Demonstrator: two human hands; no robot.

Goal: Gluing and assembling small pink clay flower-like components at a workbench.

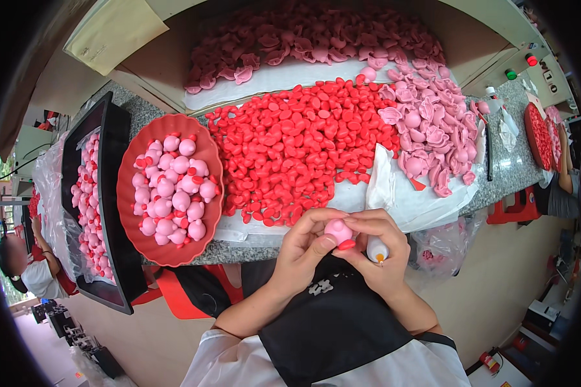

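While both hands meet at the near edge, the grey speckled stone surface (497, 184) runs left to right, loaded with parts. Big heap of small red plastic pieces (290, 148) sits mid-surface on white sheeting; pale pink moulded shells (432, 122) piled to its right, darker pink shells (310, 39) in a cardboard box at the far side. Red oval plastic dish (126, 193) on the left holds finished round pink figures (171, 190); black tray (113, 148) further left holds more. Beige floor below, red stool (516, 209) at right, another person seated far left, a second worker's arm at far right edge.

Left hand (303, 248) and right hand (377, 248) both grip one small round pink toy figure (337, 230), held just above the lap, near edge of surface. Left fingers (323, 244) pinch a red piece (346, 244) against its underside. Right fingers close on the figure's right side, palm also clenching a small white glue bottle with orange tip (377, 250), nozzle pointing down.
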